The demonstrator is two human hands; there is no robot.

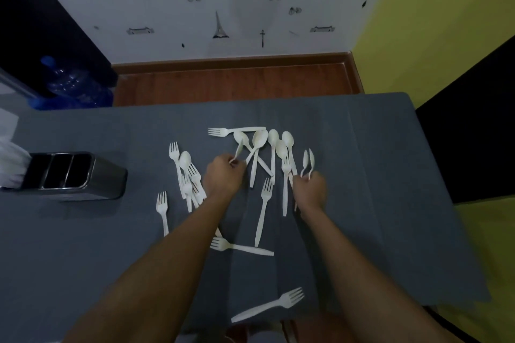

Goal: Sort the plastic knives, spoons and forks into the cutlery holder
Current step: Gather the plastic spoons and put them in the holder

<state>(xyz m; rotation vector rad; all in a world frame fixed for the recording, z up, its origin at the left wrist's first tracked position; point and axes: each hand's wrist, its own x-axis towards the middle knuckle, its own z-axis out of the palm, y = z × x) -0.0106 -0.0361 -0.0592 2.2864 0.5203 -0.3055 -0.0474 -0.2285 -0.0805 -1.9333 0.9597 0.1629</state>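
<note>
Cutlery (263, 211) litters the table (390, 175); left hand (224, 174) pinches one spoon (239, 137) by its handle, right hand (310, 189) clutches two spoons (308, 160)

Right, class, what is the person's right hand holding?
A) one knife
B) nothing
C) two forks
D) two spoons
D: the right hand grips two spoons by their handles, with both rounded bowls sticking up above it.
</note>
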